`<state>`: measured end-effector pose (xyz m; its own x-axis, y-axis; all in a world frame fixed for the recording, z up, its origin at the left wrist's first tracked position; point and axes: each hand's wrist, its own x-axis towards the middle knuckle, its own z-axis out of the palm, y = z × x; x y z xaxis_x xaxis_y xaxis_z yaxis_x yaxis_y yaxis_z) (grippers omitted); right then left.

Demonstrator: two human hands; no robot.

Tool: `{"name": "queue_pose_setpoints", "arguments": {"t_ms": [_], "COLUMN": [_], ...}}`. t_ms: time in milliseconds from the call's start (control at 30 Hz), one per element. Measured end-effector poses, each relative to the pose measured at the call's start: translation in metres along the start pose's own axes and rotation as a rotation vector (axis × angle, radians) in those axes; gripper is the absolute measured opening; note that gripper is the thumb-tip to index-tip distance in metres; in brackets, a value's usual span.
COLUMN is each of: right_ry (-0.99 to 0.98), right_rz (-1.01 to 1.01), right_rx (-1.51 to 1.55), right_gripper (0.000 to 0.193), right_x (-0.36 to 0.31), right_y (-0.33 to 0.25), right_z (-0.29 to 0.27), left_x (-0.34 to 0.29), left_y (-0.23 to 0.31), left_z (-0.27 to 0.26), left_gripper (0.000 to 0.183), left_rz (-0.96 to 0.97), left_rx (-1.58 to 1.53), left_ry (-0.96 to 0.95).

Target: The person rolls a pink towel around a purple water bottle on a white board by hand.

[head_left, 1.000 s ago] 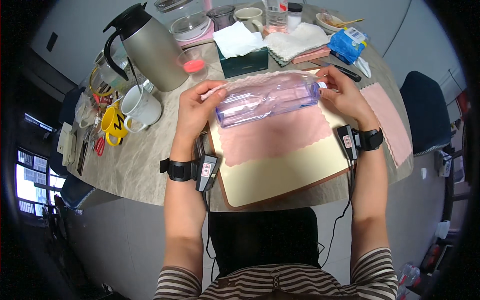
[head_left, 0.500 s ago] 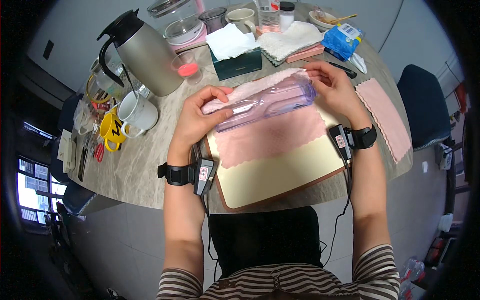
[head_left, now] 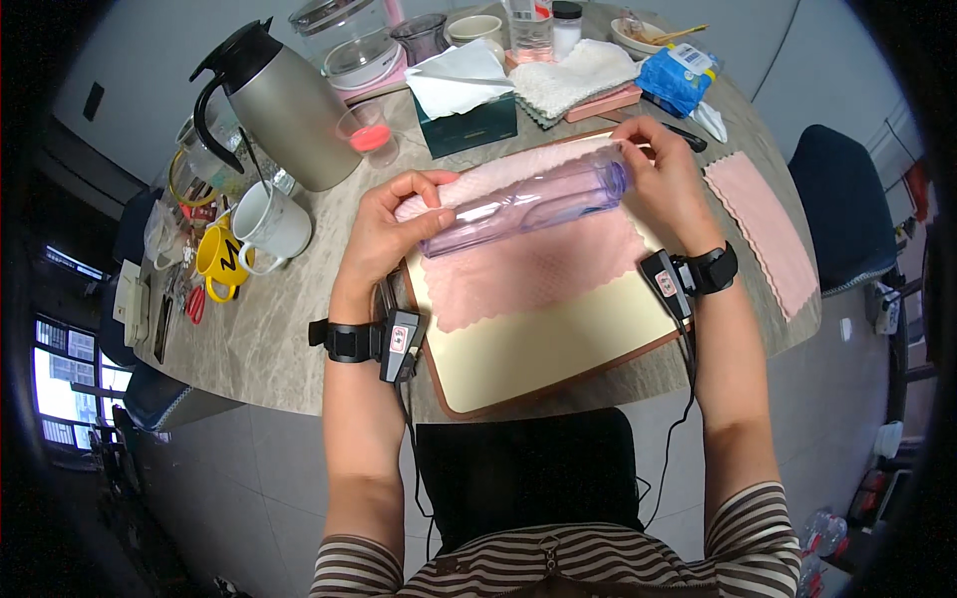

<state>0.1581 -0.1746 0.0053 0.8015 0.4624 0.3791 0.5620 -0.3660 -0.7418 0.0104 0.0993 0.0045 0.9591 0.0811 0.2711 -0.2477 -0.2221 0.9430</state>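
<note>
A clear, purple-tinted plastic case (head_left: 533, 209), long and shaped like a glasses case, lies across a pink cloth (head_left: 538, 279) with zigzag edges. The cloth's far edge is folded up against the case's far side. My left hand (head_left: 384, 227) is closed on the left end, thumb on the case and fingers on the folded cloth. At the other end my right hand (head_left: 666, 179) pinches the cloth's far corner beside the case; its fingertips are partly hidden. Beneath the cloth is a cream board (head_left: 558, 361) with a brown rim.
A second pink cloth (head_left: 763, 234) lies at the right. Behind the board stand a tissue box (head_left: 469, 130) and a plastic cup (head_left: 369, 140). To the left are a steel jug (head_left: 299, 120), a white mug (head_left: 274, 227), a yellow mug (head_left: 221, 259) and red scissors (head_left: 195, 304).
The case has turned slightly, its near side now looking rounder. The folded cloth lies lower behind it. Both hands appear a little farther left, along with the whole scene.
</note>
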Motion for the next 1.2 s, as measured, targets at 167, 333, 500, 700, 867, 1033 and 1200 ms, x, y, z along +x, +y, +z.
{"name": "queue_pose_setpoints", "arguments": {"t_ms": [167,333,500,700,867,1033,1200], "right_ry": [0.142,-0.035,-0.117,-0.227,-0.203,-0.197,-0.230], "right_rz": [-0.307,-0.342,-0.334,-0.292,-0.336,-0.320,-0.293], "right_rx": [-0.050,-0.061,-0.097,-0.090,-0.068,-0.096,-0.111], "right_gripper": [0.011,0.012,0.010,0.010,0.010,0.011,0.010], "right_x": [-0.005,-0.009,-0.007,-0.006,-0.005,-0.006,-0.007], "right_y": [-0.011,-0.027,-0.022,-0.021,-0.019,-0.019,-0.027], "right_z": [-0.002,-0.008,-0.014,-0.021,-0.020,-0.022,-0.023], "left_x": [0.000,0.001,-0.001,-0.006,-0.014,-0.020,-0.021], "left_y": [-0.001,0.000,0.003,0.019,0.034,0.045,0.049], "left_z": [-0.003,0.004,0.000,0.005,-0.005,0.005,0.012], "left_gripper": [0.018,0.017,0.014,0.011,0.008,0.007,0.007], "left_rz": [-0.028,-0.035,0.109,0.175,0.156,0.097,0.130], "left_rx": [0.047,-0.058,0.201,0.326,0.430,0.560,0.556], "left_ry": [0.082,0.124,0.074,0.113,0.080,-0.014,0.096]}}
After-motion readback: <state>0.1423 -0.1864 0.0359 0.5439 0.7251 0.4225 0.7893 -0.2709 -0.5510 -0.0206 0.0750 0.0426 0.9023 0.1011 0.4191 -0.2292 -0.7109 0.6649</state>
